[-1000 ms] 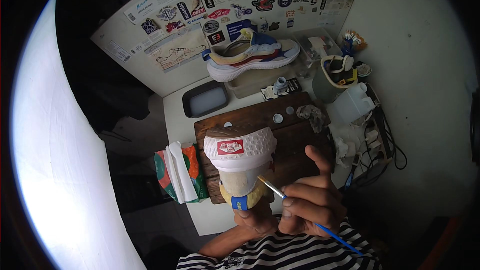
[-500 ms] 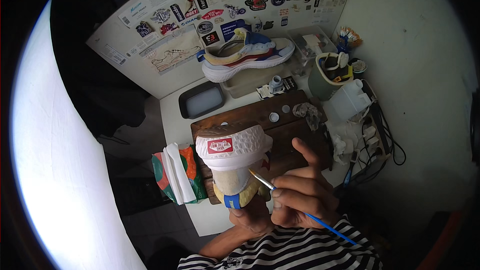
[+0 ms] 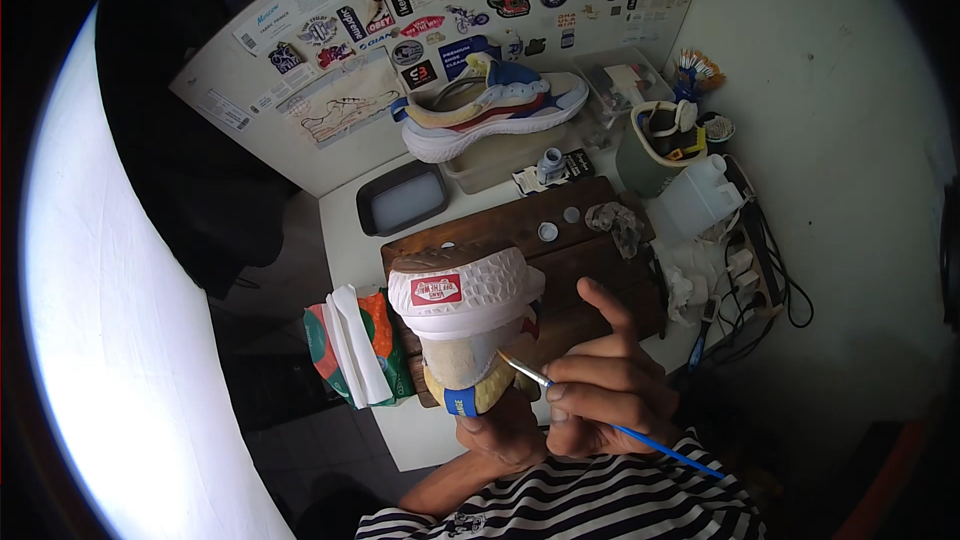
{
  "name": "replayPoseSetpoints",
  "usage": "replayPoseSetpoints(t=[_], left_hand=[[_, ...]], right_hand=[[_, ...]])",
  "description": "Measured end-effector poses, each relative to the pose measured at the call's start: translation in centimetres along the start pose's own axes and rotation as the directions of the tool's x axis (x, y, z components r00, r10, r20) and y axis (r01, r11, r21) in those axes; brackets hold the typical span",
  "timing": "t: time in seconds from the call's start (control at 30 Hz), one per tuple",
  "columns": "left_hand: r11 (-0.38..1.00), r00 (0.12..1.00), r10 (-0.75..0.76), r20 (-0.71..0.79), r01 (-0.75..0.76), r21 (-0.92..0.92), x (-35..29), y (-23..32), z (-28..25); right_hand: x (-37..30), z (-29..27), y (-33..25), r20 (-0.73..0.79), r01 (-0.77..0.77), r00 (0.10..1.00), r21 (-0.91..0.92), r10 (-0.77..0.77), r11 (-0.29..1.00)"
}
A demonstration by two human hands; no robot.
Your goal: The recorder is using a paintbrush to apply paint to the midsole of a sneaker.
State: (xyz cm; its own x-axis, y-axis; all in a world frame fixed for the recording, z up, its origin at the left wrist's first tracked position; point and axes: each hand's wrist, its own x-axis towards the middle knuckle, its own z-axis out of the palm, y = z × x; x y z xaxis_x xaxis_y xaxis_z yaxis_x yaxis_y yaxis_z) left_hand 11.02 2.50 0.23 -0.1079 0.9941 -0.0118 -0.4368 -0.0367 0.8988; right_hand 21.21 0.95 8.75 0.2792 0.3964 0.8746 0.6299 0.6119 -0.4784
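Observation:
My left hand (image 3: 503, 432) grips a sneaker (image 3: 465, 308) turned sole up, with its heel facing me. The sneaker has a white textured sole edge bearing a red label, a light grey heel panel, a yellow collar and a blue pull tab. In my right hand (image 3: 612, 388) is a thin paintbrush (image 3: 640, 435) with a blue handle, pinched between thumb and fingers while the index finger points up. Its bristle tip is at the right edge of the grey heel panel; whether it touches cannot be told. Most of my left fingers are hidden behind the sneaker.
A second sneaker (image 3: 490, 112) rests on a clear plastic box (image 3: 480, 175) at the back. Near it are a dark tray (image 3: 402, 202) of cloudy liquid and a small paint bottle (image 3: 550, 166). A wooden board (image 3: 590, 280) lies below; a tissue pack (image 3: 392, 345) is at left, a white jug (image 3: 697, 200) at right.
The sneaker has shifted slightly left and tilted a little. The brush tip has dropped slightly along the heel panel's edge. Both hands keep their grips.

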Motion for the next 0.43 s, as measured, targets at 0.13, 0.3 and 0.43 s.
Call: replayPoseSetpoints(t=[0.13,0.3,0.43], left_hand=[[0.997,0.996,0.07,-0.059,-0.072,-0.019,-0.9,0.0,2.3],[0.99,0.99,0.109,-0.087,-0.116,-0.08,-0.6,0.4,0.4],[0.995,0.995,-0.047,0.09,0.055,-0.082,0.4,3.4,0.0]], right_hand=[[0.6,-0.1,-0.4,0.053,0.0,0.999,0.056,-0.003,0.998],[0.8,-2.2,0.4,0.057,-0.02,0.998,0.124,0.013,0.992],[0.7,-3.8,1.5,-0.141,-0.202,0.956,0.322,0.257,0.925]])
